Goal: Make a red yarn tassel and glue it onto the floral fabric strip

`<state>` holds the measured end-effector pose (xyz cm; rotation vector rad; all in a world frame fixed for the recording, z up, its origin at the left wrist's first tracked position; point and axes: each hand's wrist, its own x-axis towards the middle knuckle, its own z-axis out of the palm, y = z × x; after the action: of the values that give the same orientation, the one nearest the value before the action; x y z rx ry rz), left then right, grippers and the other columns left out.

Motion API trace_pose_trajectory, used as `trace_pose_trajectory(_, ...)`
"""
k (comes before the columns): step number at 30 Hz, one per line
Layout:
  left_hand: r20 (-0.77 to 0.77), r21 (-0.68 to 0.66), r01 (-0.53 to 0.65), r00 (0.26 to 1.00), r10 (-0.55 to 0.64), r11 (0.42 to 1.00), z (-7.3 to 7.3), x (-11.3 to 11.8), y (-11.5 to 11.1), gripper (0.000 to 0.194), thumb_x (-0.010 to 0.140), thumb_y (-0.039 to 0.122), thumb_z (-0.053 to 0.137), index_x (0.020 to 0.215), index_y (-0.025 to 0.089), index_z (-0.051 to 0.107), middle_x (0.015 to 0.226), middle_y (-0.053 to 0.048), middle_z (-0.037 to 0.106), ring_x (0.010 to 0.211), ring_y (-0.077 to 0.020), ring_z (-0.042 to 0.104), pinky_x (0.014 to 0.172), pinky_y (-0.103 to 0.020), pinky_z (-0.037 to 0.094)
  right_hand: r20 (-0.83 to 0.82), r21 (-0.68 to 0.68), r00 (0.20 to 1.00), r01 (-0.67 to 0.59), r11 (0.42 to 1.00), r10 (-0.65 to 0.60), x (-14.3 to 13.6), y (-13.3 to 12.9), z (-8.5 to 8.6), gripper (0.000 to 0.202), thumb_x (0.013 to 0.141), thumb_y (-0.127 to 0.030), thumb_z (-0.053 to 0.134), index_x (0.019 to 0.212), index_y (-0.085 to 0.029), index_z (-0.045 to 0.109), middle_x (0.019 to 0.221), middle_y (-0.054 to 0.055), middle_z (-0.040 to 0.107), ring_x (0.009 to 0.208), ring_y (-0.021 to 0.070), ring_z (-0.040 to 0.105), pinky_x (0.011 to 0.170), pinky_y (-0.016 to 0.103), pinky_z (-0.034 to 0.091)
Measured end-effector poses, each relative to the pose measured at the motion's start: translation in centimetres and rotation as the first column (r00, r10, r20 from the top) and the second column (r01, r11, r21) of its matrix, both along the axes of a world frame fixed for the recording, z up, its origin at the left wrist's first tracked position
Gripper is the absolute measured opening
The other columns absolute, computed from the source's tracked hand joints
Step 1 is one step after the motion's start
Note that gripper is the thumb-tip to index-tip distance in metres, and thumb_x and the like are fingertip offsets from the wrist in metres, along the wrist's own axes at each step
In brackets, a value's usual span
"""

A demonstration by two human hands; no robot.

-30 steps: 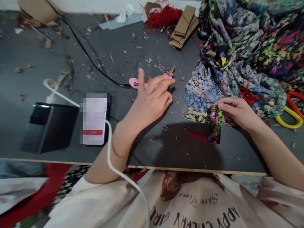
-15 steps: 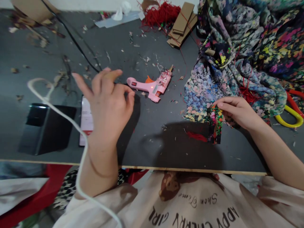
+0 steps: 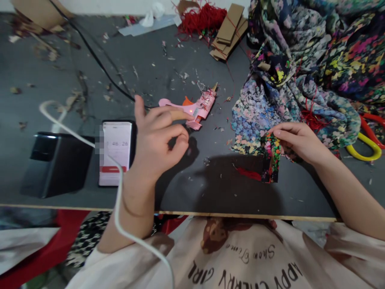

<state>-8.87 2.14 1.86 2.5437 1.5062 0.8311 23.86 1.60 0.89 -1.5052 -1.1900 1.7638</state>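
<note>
My left hand (image 3: 159,136) hovers palm down over the handle end of a pink glue gun (image 3: 204,102). Its fingers are spread, one reaching across the gun's body, while the index finger and thumb curl close together; nothing shows in them. The gun lies on the table, a small light glowing on its side. My right hand (image 3: 296,140) pinches the upper end of a narrow floral fabric strip (image 3: 274,160) between thumb and fingers. Beneath and behind that hand spreads a larger floral cloth (image 3: 255,108). Red threads (image 3: 248,173) lie beside the strip.
A phone (image 3: 116,152) and a black box-shaped device (image 3: 60,164) sit at left, with a white cable (image 3: 120,216) crossing my left forearm. Cardboard strips (image 3: 230,30) and red thread (image 3: 203,18) lie at the back. Scissors handles (image 3: 365,148) show at far right.
My left hand has moved right, from beside the glue gun's handle to over it, uncovering the phone screen. My right hand stays in place with the fabric strip.
</note>
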Motion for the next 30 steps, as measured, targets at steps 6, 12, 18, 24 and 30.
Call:
trace_pose_trajectory(6, -0.019, -0.044, -0.189, 0.982, 0.189, 0.981, 0.5, 0.9, 0.8, 0.021, 0.091, 0.031, 0.046, 0.091, 0.028, 0.067, 0.122, 0.001, 0.068, 0.113, -0.0214, 0.062, 0.121, -0.06, 0.014, 0.007, 0.031, 1.0, -0.007, 0.999, 0.007, 0.2, 0.0, -0.4, 0.025, 0.08, -0.043, 0.07, 0.086, -0.019, 0.07, 0.043, -0.009, 0.044, 0.032, 0.0046, 0.036, 0.032, 0.018, 0.027)
trace_pose_trajectory(12, -0.292, -0.239, -0.213, 0.946, 0.139, 0.947, 0.3, 0.6, 3.0, 0.048, 0.09, 0.015, 0.034, 0.133, 0.028, 0.051, 0.136, -0.005, 0.058, 0.125, -0.0285, 0.054, 0.115, -0.07, -0.001, -0.015, 0.072, 1.0, -0.025, 0.997, 0.026, -0.6, 0.2, 0.2, 0.028, 0.076, -0.046, 0.072, 0.081, -0.019, 0.068, 0.044, -0.006, 0.053, 0.037, 0.0099, 0.053, 0.037, 0.02, 0.035)
trace_pose_trajectory(18, -0.421, -0.364, -0.168, 0.907, -0.001, 0.916, 0.8, 0.5, 4.7, 0.039, 0.087, 0.016, 0.04, 0.122, 0.018, 0.056, 0.134, -0.01, 0.055, 0.12, -0.0322, 0.057, 0.11, -0.077, 0.007, -0.012, 0.019, 1.0, 0.001, 1.0, -0.001, -0.3, 0.1, -0.1, 0.039, 0.072, -0.057, 0.073, 0.086, -0.021, 0.067, 0.05, -0.003, 0.062, 0.041, 0.0119, 0.057, 0.037, 0.021, 0.034)
trace_pose_trajectory(24, -0.183, -0.299, -0.101, 0.982, 0.046, 0.949, 1.9, 0.6, 5.4, 0.04, 0.082, 0.021, 0.046, 0.122, 0.017, 0.047, 0.13, -0.009, 0.054, 0.125, -0.0268, 0.05, 0.116, -0.066, 0.015, -0.051, 0.033, 0.999, -0.003, 0.999, 0.005, -0.3, 0.2, -0.2, 0.046, 0.067, -0.062, 0.075, 0.08, -0.02, 0.066, 0.056, -0.001, 0.064, 0.048, 0.0124, 0.06, 0.043, 0.022, 0.042)
trace_pose_trajectory(30, -0.031, -0.137, 0.022, 0.999, -0.027, 0.99, 2.5, 0.4, 5.4, 0.044, 0.078, 0.029, 0.051, 0.119, 0.015, 0.046, 0.121, -0.013, 0.053, 0.107, -0.0229, 0.056, 0.079, -0.036, 0.051, -0.108, 0.034, 0.994, -0.001, 0.999, 0.004, -0.4, 0.3, 0.1, 0.04, 0.069, -0.055, 0.075, 0.085, -0.02, 0.069, 0.058, -0.002, 0.064, 0.051, 0.0125, 0.06, 0.054, 0.026, 0.049)
